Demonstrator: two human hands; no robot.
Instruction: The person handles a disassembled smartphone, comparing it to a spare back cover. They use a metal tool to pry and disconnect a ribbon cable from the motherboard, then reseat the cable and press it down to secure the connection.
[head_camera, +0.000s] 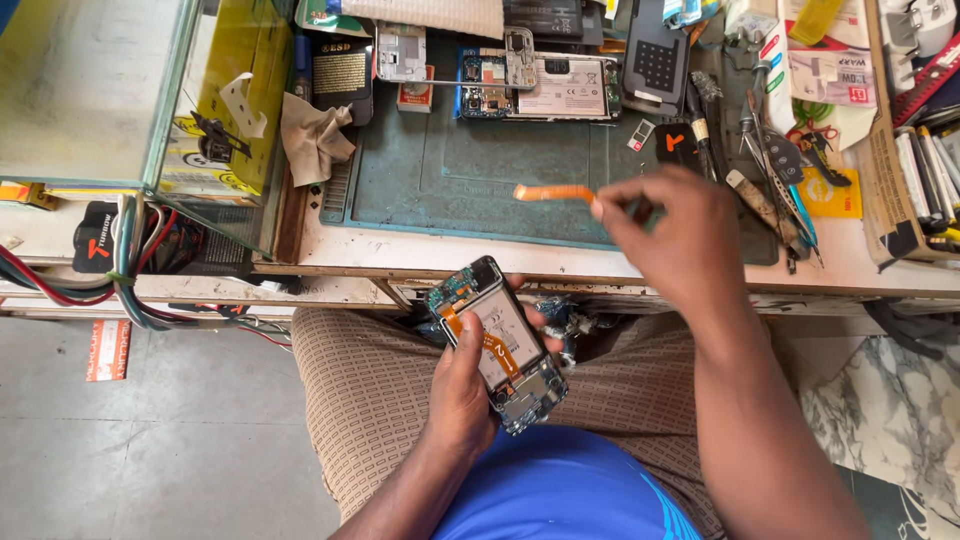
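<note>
Cluttered bench fills the top of the frame, its teal mat (470, 180) bare at centre. Low centre, our left hand (462, 385) clasps an opened phone (497, 343) over the lap; our right hand (672, 235) pinches an orange strip (553, 193) above the mat. A loose clasp could drop the phone; a tug may tear the strip.

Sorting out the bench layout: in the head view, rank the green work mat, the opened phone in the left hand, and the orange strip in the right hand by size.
1. Green work mat, by far largest.
2. Opened phone; it sits nearer the camera, so it looks bigger than it is.
3. Orange strip, smallest.
</note>
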